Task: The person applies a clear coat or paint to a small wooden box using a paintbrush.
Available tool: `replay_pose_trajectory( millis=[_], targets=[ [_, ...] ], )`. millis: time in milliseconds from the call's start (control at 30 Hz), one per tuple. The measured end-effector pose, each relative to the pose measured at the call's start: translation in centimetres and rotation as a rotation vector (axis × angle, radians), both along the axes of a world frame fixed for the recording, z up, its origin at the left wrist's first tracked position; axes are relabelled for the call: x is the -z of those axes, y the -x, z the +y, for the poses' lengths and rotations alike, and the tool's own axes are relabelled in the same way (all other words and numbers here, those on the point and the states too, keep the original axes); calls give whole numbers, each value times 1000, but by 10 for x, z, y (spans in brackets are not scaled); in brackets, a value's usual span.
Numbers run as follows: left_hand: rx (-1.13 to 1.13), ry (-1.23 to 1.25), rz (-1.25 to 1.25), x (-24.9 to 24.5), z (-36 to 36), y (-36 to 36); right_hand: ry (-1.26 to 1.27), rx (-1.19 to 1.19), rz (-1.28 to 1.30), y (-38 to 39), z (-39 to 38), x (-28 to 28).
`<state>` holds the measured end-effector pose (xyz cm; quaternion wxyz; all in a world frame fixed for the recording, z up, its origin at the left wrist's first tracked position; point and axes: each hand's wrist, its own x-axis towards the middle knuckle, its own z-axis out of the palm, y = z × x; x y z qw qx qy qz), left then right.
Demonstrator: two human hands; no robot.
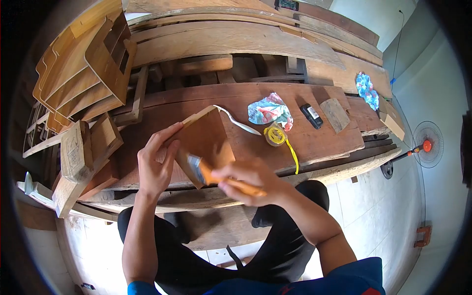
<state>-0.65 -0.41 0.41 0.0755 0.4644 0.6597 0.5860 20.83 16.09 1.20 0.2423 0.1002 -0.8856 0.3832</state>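
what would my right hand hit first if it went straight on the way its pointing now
Your right hand points toward your left hand, probably its thumb side, with the brush leading. The brush overlaps the board in view, so it may meet that first; depth is unclear.

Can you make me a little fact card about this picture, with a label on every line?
Left hand: holding the brown wooden piece
Right hand: gripping the orange brush, a bit blurry
Brush tip: at the wooden piece; touching is hard to tell
Nearby: yellow tape measure, crumpled cloth, black bottle
Far right: fan
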Motion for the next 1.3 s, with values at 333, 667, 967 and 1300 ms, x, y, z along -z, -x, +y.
replay_pose_trajectory(
  millis=[333,667,967,1300],
  targets=[
    [-6,-6,26,-1,0,-1,-11,265,161,-2,16,0],
    [-11,-16,70,-2,0,-3,153,397,232,-1,19,2],
    [-28,-3,80,-3,0,-4,-64,19,-13,-2,12,3],
    [-95,58,66,1,0,2,-333,23,167,4,-23,9]
  ],
)
